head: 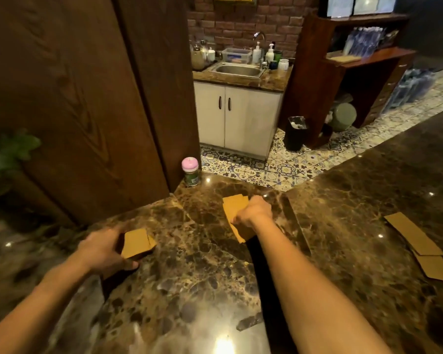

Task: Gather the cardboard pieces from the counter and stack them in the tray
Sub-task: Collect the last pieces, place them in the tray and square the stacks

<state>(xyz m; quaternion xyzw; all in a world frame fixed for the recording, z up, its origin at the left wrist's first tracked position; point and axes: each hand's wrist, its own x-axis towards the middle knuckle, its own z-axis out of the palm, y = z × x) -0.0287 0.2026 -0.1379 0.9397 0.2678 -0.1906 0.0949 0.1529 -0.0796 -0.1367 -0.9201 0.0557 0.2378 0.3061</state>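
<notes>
1. Cardboard pieces point(420, 241): more lie loose on the marble counter point(343, 200), far right.
2. Your left hand point(101, 247) clamps a small stack point(136, 242), freeing your right to gather.
3. Your right hand point(253, 213) is closed on fanned pieces point(234, 208).
4. Tray: not visible.

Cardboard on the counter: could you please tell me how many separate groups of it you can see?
3: a small stack in the left hand, several pieces under the right hand, and overlapping sheets lying at the counter's right. Pieces within each group may be hidden.
</notes>
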